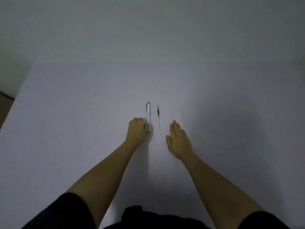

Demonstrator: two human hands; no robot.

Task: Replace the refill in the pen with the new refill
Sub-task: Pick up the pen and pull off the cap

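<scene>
A white pen (148,113) with a dark clip lies lengthwise on the white table (82,129), near its middle. My left hand (137,131) rests beside the pen's near end, fingers curled, thumb touching the barrel. A thin refill (158,116), dark at the far half and clear at the near half, lies parallel just right of the pen. My right hand (179,141) lies flat and open on the table, a little right of and nearer than the refill, holding nothing.
The table's far edge meets a plain wall (148,30). The left table edge runs diagonally past a strip of floor (5,103). Dark sleeves and clothing (148,217) fill the bottom of the view.
</scene>
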